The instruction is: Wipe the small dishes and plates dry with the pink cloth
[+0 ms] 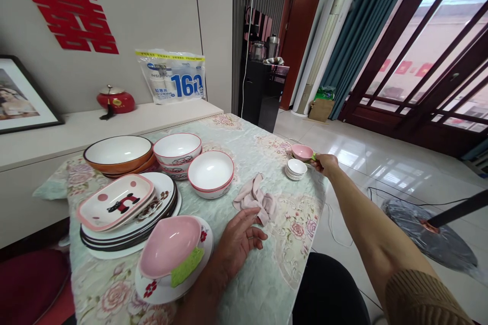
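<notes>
My right hand reaches out to the far right edge of the table, its fingers closed on the green end of a small pink bowl. Directly in front of that bowl is a short stack of small white dishes. My left hand is open, palm partly up and fingers loosely bent, beside a crumpled pinkish cloth. Its fingertips overlap the cloth's near edge; I cannot tell if they touch. Left of this hand, a larger pink bowl with a green leaf-shaped edge sits on a white flowered plate.
Stacked plates carry a pink-rimmed rectangular dish at the left. Behind stand brown bowls and red-rimmed white bowls. A floral cloth covers the table. A black stool stands at its right edge.
</notes>
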Tool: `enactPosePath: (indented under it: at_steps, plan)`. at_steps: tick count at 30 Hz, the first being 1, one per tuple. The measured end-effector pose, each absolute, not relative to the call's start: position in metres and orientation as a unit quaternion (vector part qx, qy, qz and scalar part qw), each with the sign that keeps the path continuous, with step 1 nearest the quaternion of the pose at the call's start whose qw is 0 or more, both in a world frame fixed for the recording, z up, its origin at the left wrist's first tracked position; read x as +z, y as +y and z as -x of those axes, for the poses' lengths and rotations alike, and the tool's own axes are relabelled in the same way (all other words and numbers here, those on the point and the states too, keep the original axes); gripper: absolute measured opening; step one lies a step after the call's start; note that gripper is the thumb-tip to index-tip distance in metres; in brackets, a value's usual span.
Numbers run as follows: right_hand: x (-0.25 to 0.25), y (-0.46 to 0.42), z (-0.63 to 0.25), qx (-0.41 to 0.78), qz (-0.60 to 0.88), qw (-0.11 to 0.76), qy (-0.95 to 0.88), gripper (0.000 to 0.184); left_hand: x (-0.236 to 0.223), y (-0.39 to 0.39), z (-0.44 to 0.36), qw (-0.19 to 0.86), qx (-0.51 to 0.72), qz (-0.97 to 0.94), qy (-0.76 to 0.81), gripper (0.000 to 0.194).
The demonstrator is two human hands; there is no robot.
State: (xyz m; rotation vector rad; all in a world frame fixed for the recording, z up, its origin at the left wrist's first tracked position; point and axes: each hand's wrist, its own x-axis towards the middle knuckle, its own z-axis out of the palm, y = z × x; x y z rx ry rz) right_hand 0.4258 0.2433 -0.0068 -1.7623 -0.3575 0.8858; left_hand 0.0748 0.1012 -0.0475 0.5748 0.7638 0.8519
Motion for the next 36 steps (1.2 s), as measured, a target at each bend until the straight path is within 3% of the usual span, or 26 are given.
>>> enactPosePath:
  at_steps: [21, 36]
  plan:
    - [-0.011, 0.226, -0.433, 0.349, 0.756, 0.526, -0.171, 0.033, -0.048, 0.099, -0.075, 0.799, 0.393, -0.273, 0.363, 0.048]
    - [-0.02, 0.241, -0.439, 0.288, 0.831, 0.414, -0.236, 0.032, -0.05, 0.1, -0.075, 0.799, 0.398, -0.276, 0.355, 0.047]
